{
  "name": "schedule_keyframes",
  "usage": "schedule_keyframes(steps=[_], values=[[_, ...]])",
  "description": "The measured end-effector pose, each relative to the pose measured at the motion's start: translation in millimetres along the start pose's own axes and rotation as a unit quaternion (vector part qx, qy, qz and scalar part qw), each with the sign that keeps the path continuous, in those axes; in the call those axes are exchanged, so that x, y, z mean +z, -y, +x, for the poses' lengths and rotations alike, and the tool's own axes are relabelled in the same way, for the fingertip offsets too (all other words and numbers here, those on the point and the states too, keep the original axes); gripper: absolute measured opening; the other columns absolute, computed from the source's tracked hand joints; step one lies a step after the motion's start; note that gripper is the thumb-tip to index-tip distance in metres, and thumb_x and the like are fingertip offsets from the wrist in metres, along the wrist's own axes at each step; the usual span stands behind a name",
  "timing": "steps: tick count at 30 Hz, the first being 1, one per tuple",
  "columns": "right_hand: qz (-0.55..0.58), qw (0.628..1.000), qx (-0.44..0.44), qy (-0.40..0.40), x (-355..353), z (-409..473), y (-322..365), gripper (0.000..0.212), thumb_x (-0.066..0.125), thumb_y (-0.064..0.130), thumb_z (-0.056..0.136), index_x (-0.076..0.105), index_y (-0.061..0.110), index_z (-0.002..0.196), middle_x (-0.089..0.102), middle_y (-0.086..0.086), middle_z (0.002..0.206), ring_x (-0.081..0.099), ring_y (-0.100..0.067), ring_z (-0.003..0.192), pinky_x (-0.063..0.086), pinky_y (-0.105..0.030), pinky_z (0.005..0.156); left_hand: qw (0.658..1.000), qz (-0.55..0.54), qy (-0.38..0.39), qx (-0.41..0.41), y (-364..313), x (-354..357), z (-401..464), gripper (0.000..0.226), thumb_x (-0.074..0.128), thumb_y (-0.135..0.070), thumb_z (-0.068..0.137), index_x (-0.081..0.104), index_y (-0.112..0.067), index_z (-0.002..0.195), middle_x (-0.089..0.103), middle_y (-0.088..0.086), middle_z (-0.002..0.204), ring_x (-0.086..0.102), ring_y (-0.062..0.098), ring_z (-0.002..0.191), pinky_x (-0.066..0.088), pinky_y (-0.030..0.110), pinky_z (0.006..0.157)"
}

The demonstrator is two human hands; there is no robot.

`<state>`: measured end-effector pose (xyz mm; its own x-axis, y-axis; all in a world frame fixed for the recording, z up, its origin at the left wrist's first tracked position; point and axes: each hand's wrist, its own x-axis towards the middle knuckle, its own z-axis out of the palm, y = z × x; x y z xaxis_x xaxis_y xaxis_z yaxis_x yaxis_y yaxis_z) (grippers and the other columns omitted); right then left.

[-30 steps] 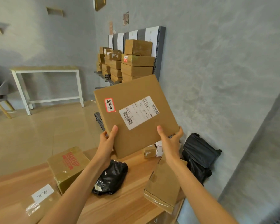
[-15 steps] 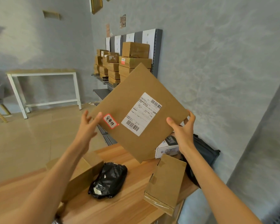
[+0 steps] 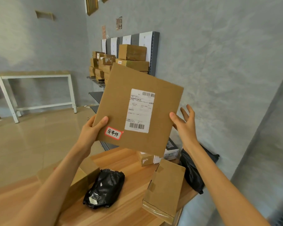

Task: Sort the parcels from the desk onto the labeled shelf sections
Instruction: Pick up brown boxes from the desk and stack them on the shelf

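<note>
Flat cardboard parcel (image 3: 137, 110): held upright above worktop (image 3: 129, 162), label side toward camera, likely so shipping label (image 3: 140, 110) and red-bordered handwritten sticker (image 3: 113, 133) can be read for sorting. Left hand (image 3: 92, 129): grasping parcel's lower left edge, thumb on front face. Right hand (image 3: 184, 121): released, fingers spread beside right edge; contact unclear. Shelf (image 3: 96, 95) ahead against wall: stacked boxes (image 3: 132, 53), white section labels (image 3: 145, 41) above. Unsorted on worktop: black poly bag (image 3: 104, 188), long carton (image 3: 165, 188).

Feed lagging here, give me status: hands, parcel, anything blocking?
Left hand grips flat cardboard parcel at lower corner. Right hand open beside its edge. Parcel raised above desk. Shelf ahead, nothing between.
</note>
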<state>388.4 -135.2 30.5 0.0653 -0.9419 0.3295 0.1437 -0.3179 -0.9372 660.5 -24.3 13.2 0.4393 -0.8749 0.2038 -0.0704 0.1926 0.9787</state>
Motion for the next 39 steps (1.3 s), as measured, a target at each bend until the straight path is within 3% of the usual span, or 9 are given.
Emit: schedule_keyframes(steps=[3, 6, 11, 15, 20, 26, 30, 36, 39], values=[[-0.019, 0.999, 0.021, 0.037, 7.5, -4.5, -2.7, 0.077, 0.064, 0.043, 0.086, 0.022, 0.032, 0.149, 0.031, 0.003, 0.154, 0.044, -0.016, 0.132, 0.041, -0.043, 0.107, 0.997, -0.069, -0.042, -0.009, -0.1, 18.2, 3.2, 0.045, 0.062, -0.054, 0.082, 0.057, -0.027, 0.116, 0.072, -0.003, 0.094, 0.067, 0.014, 0.086, 0.053, 0.031, 0.068], [-0.043, 0.996, 0.021, 0.081, 11.9, -9.8, -1.1, 0.085, 0.059, 0.066, 0.073, 0.033, 0.030, 0.145, 0.048, 0.003, 0.143, 0.052, -0.016, 0.125, 0.045, -0.037, 0.102, 0.991, -0.112, -0.065, -0.016, -6.4, 31.3, 6.9, 0.040, 0.055, -0.052, 0.088, 0.054, -0.027, 0.120, 0.072, -0.003, 0.097, 0.069, 0.009, 0.082, 0.055, 0.030, 0.064], [-0.053, 0.996, -0.004, 0.070, 8.6, -8.2, 12.9, 0.078, 0.054, 0.057, 0.076, 0.037, 0.025, 0.144, 0.055, 0.010, 0.126, 0.054, -0.003, 0.112, 0.042, -0.013, 0.085, 0.990, -0.128, -0.060, -0.020, -18.8, 43.2, 6.4, 0.039, 0.053, -0.052, 0.089, 0.051, -0.029, 0.120, 0.071, -0.004, 0.098, 0.068, 0.011, 0.089, 0.056, 0.036, 0.073], [-0.073, 0.996, -0.029, 0.031, 0.9, -12.9, 19.5, 0.063, 0.053, 0.050, 0.087, 0.040, 0.024, 0.143, 0.055, 0.021, 0.114, 0.051, 0.012, 0.100, 0.041, -0.007, 0.076, 0.993, -0.116, -0.023, -0.017, -25.5, 49.3, 3.3, 0.046, 0.050, -0.055, 0.090, 0.049, -0.029, 0.128, 0.070, -0.001, 0.107, 0.066, 0.014, 0.097, 0.055, 0.041, 0.083], [-0.093, 0.994, -0.037, -0.035, -20.0, -27.1, 31.9, 0.056, 0.054, 0.047, 0.092, 0.043, 0.023, 0.142, 0.058, 0.017, 0.119, 0.054, 0.007, 0.103, 0.042, -0.011, 0.078, 0.994, -0.098, 0.039, -0.013, -28.7, 64.6, -1.8, 0.052, 0.050, -0.055, 0.088, 0.048, -0.025, 0.131, 0.069, -0.003, 0.111, 0.063, 0.014, 0.104, 0.052, 0.039, 0.089], [-0.127, 0.986, -0.056, -0.093, -53.5, -52.4, 58.6, 0.054, 0.054, 0.045, 0.092, 0.046, 0.022, 0.140, 0.059, 0.010, 0.123, 0.054, 0.006, 0.103, 0.044, -0.012, 0.086, 0.990, -0.089, 0.106, -0.010, -25.7, 91.4, -20.2, 0.072, 0.060, -0.069, 0.069, 0.052, -0.028, 0.128, 0.070, -0.006, 0.110, 0.063, 0.014, 0.106, 0.044, 0.042, 0.100], [-0.132, 0.981, -0.073, -0.121, -76.1, -73.5, 79.2, 0.051, 0.054, 0.045, 0.093, 0.049, 0.022, 0.138, 0.061, 0.010, 0.122, 0.057, -0.001, 0.107, 0.045, -0.015, 0.088, 0.986, -0.098, 0.132, 0.017, -40.7, 110.6, -42.0, 0.065, 0.064, -0.060, 0.075, 0.052, -0.024, 0.128, 0.069, -0.007, 0.104, 0.067, 0.002, 0.087, 0.048, 0.026, 0.079], [-0.109, 0.976, -0.088, -0.165, -107.3, -115.0, 107.3, 0.046, 0.054, 0.046, 0.093, 0.055, 0.022, 0.132, 0.063, 0.010, 0.121, 0.058, -0.006, 0.111, 0.045, -0.023, 0.094, 0.984, -0.098, 0.139, 0.046, -69.9, 131.7, -82.7, 0.030, 0.051, -0.042, 0.091, 0.055, -0.026, 0.116, 0.068, -0.010, 0.098, 0.066, -0.005, 0.077, 0.048, 0.014, 0.067], [-0.102, 0.973, -0.094, -0.183, -129.9, -153.2, 120.8, 0.043, 0.054, 0.046, 0.093, 0.054, 0.026, 0.131, 0.062, 0.014, 0.119, 0.058, 0.000, 0.109, 0.044, -0.017, 0.090, 0.979, -0.104, 0.163, 0.060, -80.7, 145.2, -116.3, 0.036, 0.054, -0.048, 0.085, 0.058, -0.025, 0.112, 0.069, -0.008, 0.098, 0.067, -0.002, 0.080, 0.050, 0.019, 0.075]])
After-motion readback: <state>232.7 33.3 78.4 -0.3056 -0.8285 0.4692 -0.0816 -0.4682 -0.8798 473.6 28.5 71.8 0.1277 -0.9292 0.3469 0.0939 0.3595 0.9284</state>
